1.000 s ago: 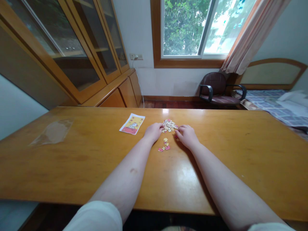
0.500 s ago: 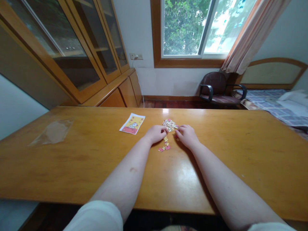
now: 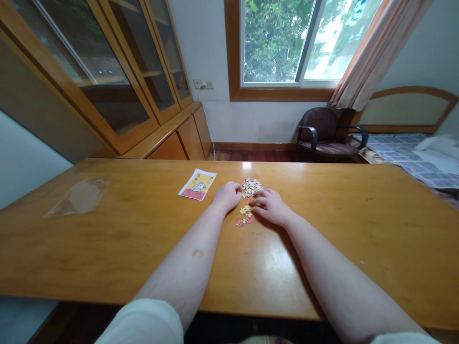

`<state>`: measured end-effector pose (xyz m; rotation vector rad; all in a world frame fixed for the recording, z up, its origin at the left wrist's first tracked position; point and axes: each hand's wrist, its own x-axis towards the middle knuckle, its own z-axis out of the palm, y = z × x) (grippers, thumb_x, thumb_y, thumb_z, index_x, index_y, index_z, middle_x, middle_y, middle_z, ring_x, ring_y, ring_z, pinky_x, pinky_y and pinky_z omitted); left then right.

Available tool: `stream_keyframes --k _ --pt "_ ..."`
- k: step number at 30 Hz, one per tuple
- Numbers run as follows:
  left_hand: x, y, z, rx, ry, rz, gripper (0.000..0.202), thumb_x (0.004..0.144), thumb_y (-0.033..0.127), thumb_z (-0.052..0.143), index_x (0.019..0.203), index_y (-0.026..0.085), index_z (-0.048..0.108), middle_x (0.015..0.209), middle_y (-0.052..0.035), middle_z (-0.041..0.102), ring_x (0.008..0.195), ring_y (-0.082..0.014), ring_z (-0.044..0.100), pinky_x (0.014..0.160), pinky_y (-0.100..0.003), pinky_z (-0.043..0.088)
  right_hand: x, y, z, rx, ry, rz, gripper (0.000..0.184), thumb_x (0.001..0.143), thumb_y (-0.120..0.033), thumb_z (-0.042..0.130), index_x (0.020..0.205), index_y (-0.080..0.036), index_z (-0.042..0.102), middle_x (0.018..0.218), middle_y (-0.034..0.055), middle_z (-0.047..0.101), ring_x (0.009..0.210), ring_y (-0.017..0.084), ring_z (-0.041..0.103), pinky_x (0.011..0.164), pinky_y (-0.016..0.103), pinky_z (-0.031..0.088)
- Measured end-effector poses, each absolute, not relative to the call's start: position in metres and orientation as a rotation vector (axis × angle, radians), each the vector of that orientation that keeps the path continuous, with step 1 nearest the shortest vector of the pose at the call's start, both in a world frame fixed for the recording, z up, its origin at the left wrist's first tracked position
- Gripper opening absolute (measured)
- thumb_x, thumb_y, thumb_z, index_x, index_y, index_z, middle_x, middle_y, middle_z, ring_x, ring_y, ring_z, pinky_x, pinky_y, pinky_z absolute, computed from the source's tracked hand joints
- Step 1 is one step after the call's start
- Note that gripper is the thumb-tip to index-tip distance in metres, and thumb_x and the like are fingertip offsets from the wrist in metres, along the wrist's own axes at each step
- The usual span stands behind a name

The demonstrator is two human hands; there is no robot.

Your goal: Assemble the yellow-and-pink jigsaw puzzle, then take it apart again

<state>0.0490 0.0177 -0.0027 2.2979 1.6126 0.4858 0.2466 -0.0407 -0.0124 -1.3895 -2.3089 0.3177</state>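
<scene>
A heap of small jigsaw puzzle pieces (image 3: 252, 185) lies on the wooden table (image 3: 143, 239). At its left edge rests my left hand (image 3: 228, 196), its fingers curled together; whatever they hold, if anything, is hidden. My right hand (image 3: 271, 206) is at the heap's near right side, palm down, fingers apart and stretched left toward several yellow puzzle pieces (image 3: 245, 210). Just nearer to me are a few pink puzzle pieces (image 3: 240, 223). Left of my left hand lies a picture card (image 3: 197, 185) with a white animal on yellow and pink.
A clear plastic bag (image 3: 79, 196) lies flat on the table's left part. Beyond the table stand a glass-door cabinet (image 3: 154, 57), a dark office chair (image 3: 322, 129) and a bed (image 3: 401, 153). The table's front edge runs below my forearms.
My left hand has shifted slightly left and away from me. My right hand has moved left, its fingers spreading toward the yellow pieces, which now sit differently.
</scene>
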Motion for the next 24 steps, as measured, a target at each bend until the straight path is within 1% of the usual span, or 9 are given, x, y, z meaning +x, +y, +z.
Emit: stream_keyframes --k 2,5,7,10,14,19,22,24 --pt "0.0501 0.0162 -0.0029 2.311 1.586 0.482 0.02 0.079 0.025 0.053 0.088 0.023 0.07 0.095 -0.0044 0.068 0.087 -0.0207 0.062 0.077 -0.03 0.047 0.2456 -0.0417 -0.0132 -1.349 -2.342 0.356 0.017 0.084 -0.035 0.065 0.096 -0.032 0.076 0.121 0.0033 0.063 0.116 0.027 0.049 0.105 0.049 0.031" --pt "0.0513 0.0142 -0.0023 2.35 1.537 0.44 0.018 0.077 0.025 0.056 0.089 0.023 0.069 0.093 -0.0042 0.068 0.084 -0.0204 0.062 0.075 -0.029 0.047 0.2456 -0.0411 -0.0142 -1.322 -2.358 0.352 0.016 0.084 -0.038 0.064 0.093 -0.031 0.076 0.121 0.0034 0.063 0.117 0.027 0.048 0.107 0.049 0.03" --pt "0.0519 0.0133 -0.0015 2.368 1.506 0.418 0.017 0.076 0.025 0.057 0.088 0.022 0.068 0.093 -0.0042 0.068 0.084 -0.0203 0.062 0.075 -0.029 0.047 0.2463 -0.0398 -0.0151 -1.362 -2.341 0.289 0.022 0.085 -0.041 0.063 0.099 -0.03 0.075 0.123 0.0056 0.062 0.119 0.028 0.047 0.107 0.05 0.03" --pt "0.0527 0.0126 -0.0007 2.375 1.467 0.419 0.015 0.075 0.025 0.059 0.087 0.021 0.067 0.094 -0.0049 0.068 0.085 -0.0202 0.062 0.074 -0.028 0.047 0.2473 -0.0382 -0.017 -1.437 -2.317 0.201 0.031 0.085 -0.045 0.062 0.111 -0.03 0.071 0.131 0.0086 0.056 0.124 0.03 0.042 0.108 0.052 0.028" --pt "0.0543 0.0117 -0.0004 2.341 1.409 0.469 0.014 0.074 0.023 0.058 0.085 0.021 0.065 0.088 -0.0032 0.068 0.079 -0.0187 0.062 0.07 -0.027 0.046 0.2473 -0.0382 -0.0188 -1.486 -2.319 0.19 0.035 0.085 -0.046 0.061 0.116 -0.03 0.068 0.136 0.009 0.053 0.127 0.03 0.041 0.109 0.056 0.025" --pt "0.0542 0.0099 0.001 2.292 1.289 0.506 0.013 0.07 0.018 0.055 0.078 0.02 0.065 0.08 -0.0001 0.068 0.071 -0.0158 0.059 0.065 -0.025 0.043 0.2469 -0.038 -0.0188 -1.511 -2.301 0.21 0.031 0.085 -0.044 0.061 0.111 -0.03 0.07 0.135 0.0087 0.054 0.127 0.03 0.041 0.109 0.056 0.024" --pt "0.0523 0.0104 0.0029 2.261 1.246 0.483 0.016 0.07 0.018 0.051 0.076 0.019 0.066 0.072 0.0004 0.066 0.067 -0.0155 0.056 0.062 -0.026 0.042 0.2474 -0.0369 -0.0183 -1.526 -2.269 0.215 0.025 0.086 -0.04 0.061 0.105 -0.028 0.072 0.131 0.0091 0.057 0.125 0.029 0.043 0.109 0.055 0.026" --pt "0.0511 0.0116 0.0043 2.241 1.239 0.495 0.019 0.071 0.017 0.047 0.072 0.018 0.066 0.069 0.0002 0.065 0.067 -0.016 0.056 0.063 -0.026 0.042 0.2478 -0.0364 -0.0176 -1.518 -2.255 0.209 0.023 0.086 -0.038 0.061 0.101 -0.027 0.073 0.128 0.0091 0.059 0.124 0.029 0.045 0.108 0.053 0.028"
